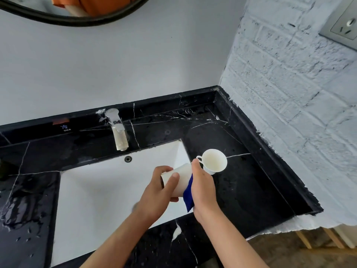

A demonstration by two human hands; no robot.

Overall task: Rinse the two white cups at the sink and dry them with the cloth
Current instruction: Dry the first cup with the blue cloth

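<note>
The right hand (pixel 202 188) covers most of the blue cloth (pixel 189 196) and the foot of the standing cup (pixel 214 161). The left hand (pixel 160 192) hides part of the held cup (pixel 179 180). Mirror (pixel 73 18) and wall socket (pixel 343 26) are cut by the frame edges.

A cup (pixel 214 161) stands on the counter (pixel 251 180) right of the sink (pixel 96 190), faucet (pixel 117 130) behind.
</note>
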